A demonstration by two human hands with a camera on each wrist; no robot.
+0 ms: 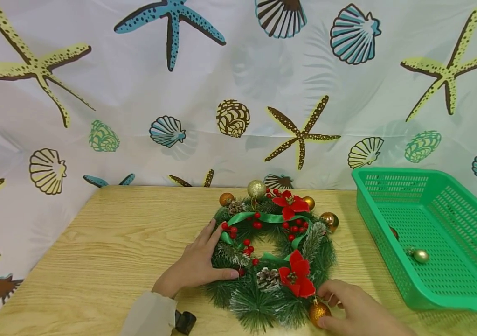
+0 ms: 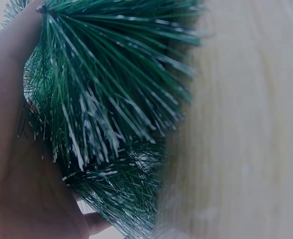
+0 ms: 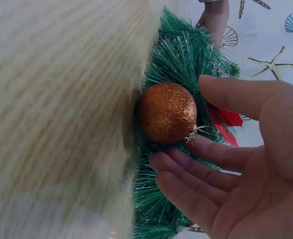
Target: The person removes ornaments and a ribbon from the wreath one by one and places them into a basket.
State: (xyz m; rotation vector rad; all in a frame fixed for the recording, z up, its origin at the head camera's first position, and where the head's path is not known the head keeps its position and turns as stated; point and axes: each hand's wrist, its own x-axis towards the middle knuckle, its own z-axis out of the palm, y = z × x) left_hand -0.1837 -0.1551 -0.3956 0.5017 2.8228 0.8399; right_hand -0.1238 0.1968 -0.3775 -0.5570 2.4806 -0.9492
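A green Christmas wreath (image 1: 259, 298) with frosted tips lies on the table, bearing red flowers, berries, pinecones and green ribbon. My left hand (image 1: 198, 263) rests on its left side, fingers fairly straight along the rim and thumb across the top. In the left wrist view, that palm is against the green needles (image 2: 106, 84). An orange glitter ball ornament (image 3: 167, 113) sits at the wreath's front right edge, touching the table. Beside it is my right hand (image 1: 353, 305), fingers loosely bent; in the right wrist view its index fingertip is by the gold cap and loop, with the thumb apart from the ball.
A green plastic basket (image 1: 393, 275) stands at the right, holding a small gold ball (image 1: 421, 255) and a partly hidden dark red one. Other ball ornaments, including a pale gold one (image 1: 257, 188), line the wreath's back. A shell-patterned curtain (image 1: 204, 93) hangs behind the wooden table (image 1: 108, 247).
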